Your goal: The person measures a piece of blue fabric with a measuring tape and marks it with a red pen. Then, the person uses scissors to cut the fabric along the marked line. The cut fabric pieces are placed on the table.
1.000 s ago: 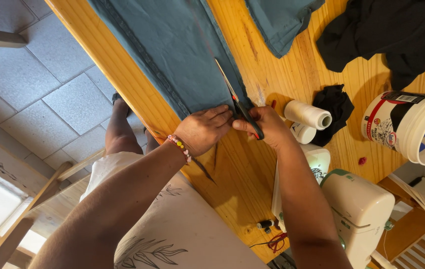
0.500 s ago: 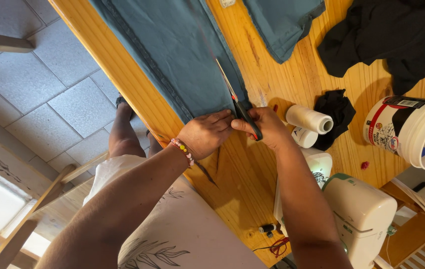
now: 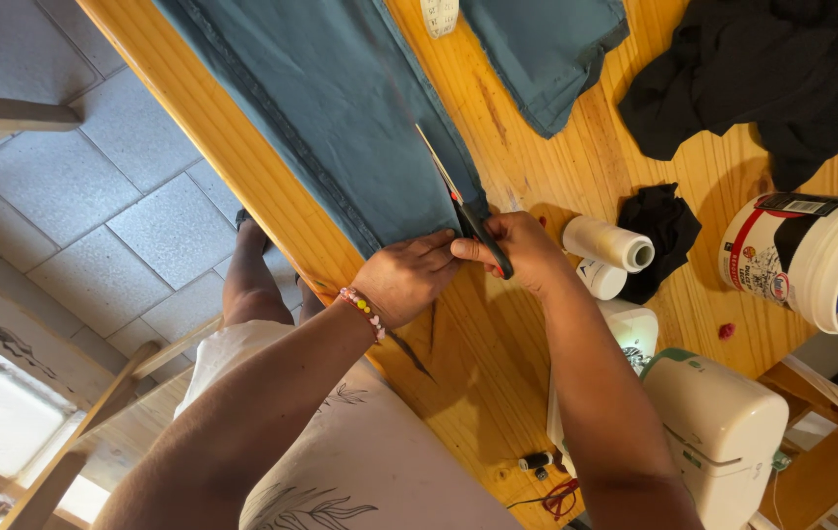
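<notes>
A long piece of teal cloth (image 3: pixel 340 128) lies along the wooden table (image 3: pixel 497 353). My right hand (image 3: pixel 527 250) grips a pair of scissors (image 3: pixel 463 211) with black and red handles, its blades lying along the cloth's right edge. My left hand (image 3: pixel 409 280), with a bead bracelet at the wrist, presses the near end of the cloth flat and touches the scissor handles.
Right of my hands lie a white thread cone (image 3: pixel 607 242), a black rag (image 3: pixel 664 236), a white bucket (image 3: pixel 821 260) and a white sewing machine (image 3: pixel 713 432). Further back lie black fabric (image 3: pixel 762 69) and a second teal piece (image 3: pixel 542 54). Tiled floor (image 3: pixel 95 196) is to the left.
The view has shifted slightly. Both hands stay at the near end of the cloth, with the scissors in much the same place along its edge.
</notes>
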